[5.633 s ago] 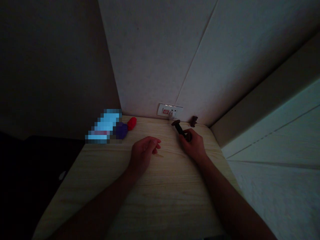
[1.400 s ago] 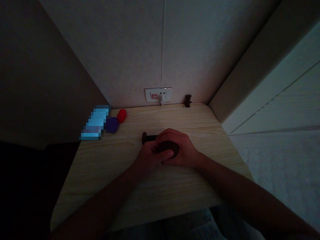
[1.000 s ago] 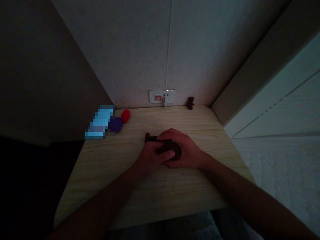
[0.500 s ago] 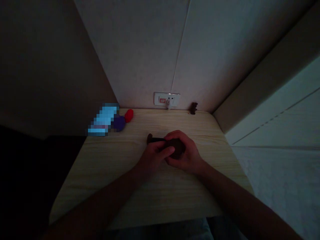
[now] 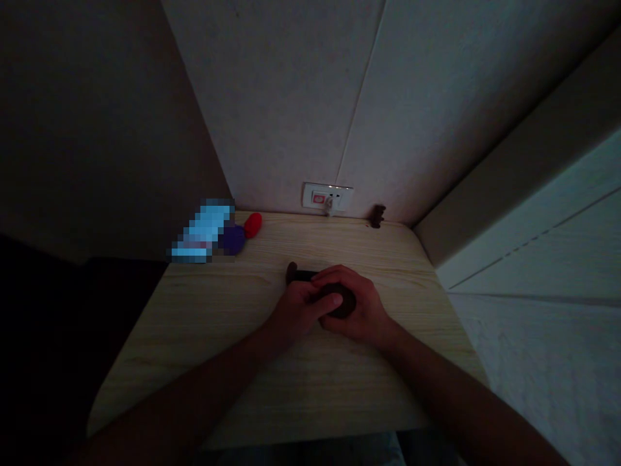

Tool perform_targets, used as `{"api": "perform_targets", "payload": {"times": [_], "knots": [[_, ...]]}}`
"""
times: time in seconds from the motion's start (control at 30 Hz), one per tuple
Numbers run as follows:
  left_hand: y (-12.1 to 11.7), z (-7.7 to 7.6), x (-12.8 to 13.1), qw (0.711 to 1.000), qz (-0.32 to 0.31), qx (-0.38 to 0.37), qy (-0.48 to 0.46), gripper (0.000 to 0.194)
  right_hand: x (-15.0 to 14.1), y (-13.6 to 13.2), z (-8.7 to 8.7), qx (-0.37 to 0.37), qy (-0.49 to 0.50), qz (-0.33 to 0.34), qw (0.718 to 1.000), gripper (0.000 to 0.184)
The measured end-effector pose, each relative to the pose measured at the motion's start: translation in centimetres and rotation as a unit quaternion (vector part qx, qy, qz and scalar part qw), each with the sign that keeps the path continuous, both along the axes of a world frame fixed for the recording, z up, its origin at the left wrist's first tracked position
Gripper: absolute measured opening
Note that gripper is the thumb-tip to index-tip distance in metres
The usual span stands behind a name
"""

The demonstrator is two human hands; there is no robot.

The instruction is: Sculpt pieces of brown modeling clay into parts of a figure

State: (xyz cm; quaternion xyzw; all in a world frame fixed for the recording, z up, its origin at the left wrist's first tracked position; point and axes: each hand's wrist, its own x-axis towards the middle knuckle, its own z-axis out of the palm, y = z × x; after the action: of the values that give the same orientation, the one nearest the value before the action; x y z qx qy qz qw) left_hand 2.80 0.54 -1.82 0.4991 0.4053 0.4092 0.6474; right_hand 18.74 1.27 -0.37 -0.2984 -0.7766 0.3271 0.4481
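Observation:
Both my hands close round a dark brown, roundish lump (image 5: 346, 307) that looks like modelling clay, low over the wooden table (image 5: 310, 382). My right hand (image 5: 369, 312) curves about its far and right sides. From the left, my left hand (image 5: 294, 312) presses its thumb on the top; its other fingers are mostly hidden. Just beyond the left hand lie a black bar (image 5: 304, 276) and a small brown piece (image 5: 291, 272) at its left end. The dim light hides their detail.
At the table's back left are a red lump (image 5: 253, 225), a dark blue lump (image 5: 233, 239) and a blurred-out bright screen (image 5: 204, 232). A small brown notched shape (image 5: 378, 216) stands at the back right. A wall socket (image 5: 328, 197) with a plug sits behind the table.
The view has shifted slightly. My hands and the brown lump have come a little nearer to me, and more of the black bar shows. The grip looks much the same.

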Motion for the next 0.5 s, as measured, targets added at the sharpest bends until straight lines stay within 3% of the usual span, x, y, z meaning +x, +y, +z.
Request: {"api": "perform_targets", "payload": {"times": [0.27,0.5], "knots": [[-0.17,-0.29,-0.10,0.999,0.007,-0.033,-0.032,0.031,0.08,-0.25,0.00,-0.062,0.028,0.012,0.998,0.053],[-0.13,-0.27,0.01,0.999,-0.006,-0.035,-0.014,0.034,0.05,-0.33,-0.09,-0.037,0.027,-0.006,0.999,0.041]]}}
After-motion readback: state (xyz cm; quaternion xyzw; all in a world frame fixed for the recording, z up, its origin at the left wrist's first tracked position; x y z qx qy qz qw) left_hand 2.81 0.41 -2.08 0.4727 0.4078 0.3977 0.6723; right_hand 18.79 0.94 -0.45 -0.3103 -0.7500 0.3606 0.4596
